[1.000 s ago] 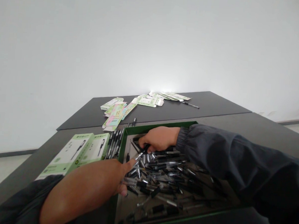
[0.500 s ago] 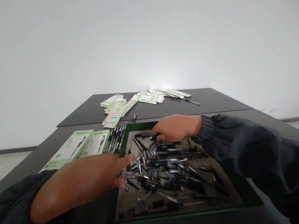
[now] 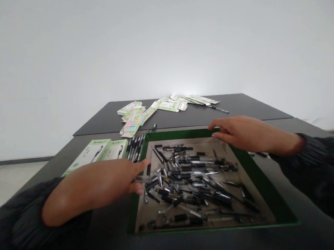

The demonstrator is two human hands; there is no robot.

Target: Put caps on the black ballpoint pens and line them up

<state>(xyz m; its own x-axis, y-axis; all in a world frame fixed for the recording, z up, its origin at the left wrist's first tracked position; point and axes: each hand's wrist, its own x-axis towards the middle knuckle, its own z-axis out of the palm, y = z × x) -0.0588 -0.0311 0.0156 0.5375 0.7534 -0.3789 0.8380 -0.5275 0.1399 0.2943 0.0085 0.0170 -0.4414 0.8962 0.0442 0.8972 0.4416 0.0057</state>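
Black tabletop is carrying a green-walled tray. Inside, loose gel pens are lying heaped, many pointing left-right, nearer your left hand. Your right hand is hovering by the far-right corner, thumb and finger parted, apparently empty. Your left is pinching a clear pen barrel, axis left-right, by the left wall.

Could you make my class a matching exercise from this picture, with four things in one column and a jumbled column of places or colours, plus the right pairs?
Column one
1. Left hand
2. Right hand
3. Lone pen
4. Pair of pen boxes

Column two
A. At the far right corner of the green tray
B. White and light green
C. At the tray's left wall
D. Right of the scattered cartons

Right pairs: 1-C, 2-A, 3-D, 4-B
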